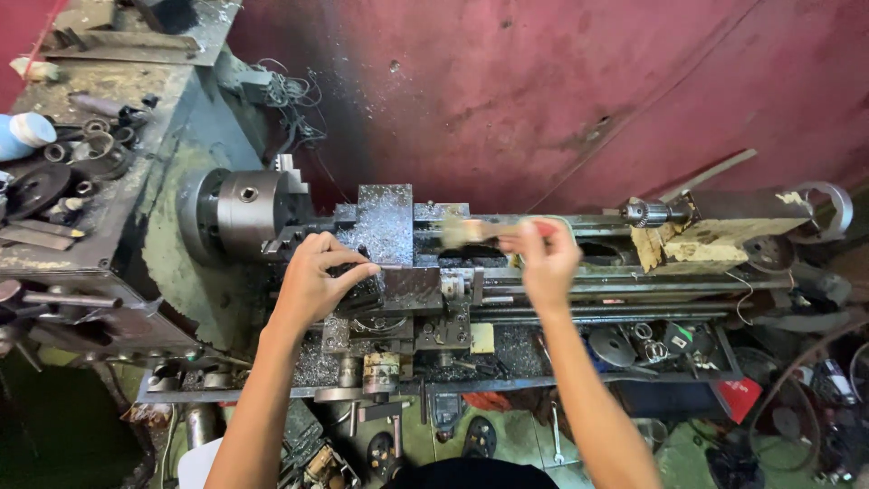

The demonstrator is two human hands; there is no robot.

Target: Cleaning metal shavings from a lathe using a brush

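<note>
Metal chips are all over that lathe (579,288). Your right hand (546,263) is clenched around a paintbrush (471,232) with a reddish handle, bristles blurred and pointing left over the bed, just beside the chip-covered block (386,222) on the carriage. Your left hand (317,276) rests on the tool post (398,290), fingers curled loosely over its edge, not really gripping anything. The chuck (243,210) sits just left of that hand, near it but apart. Loose rings and fittings are scattered on the headstock top (81,163).
</note>
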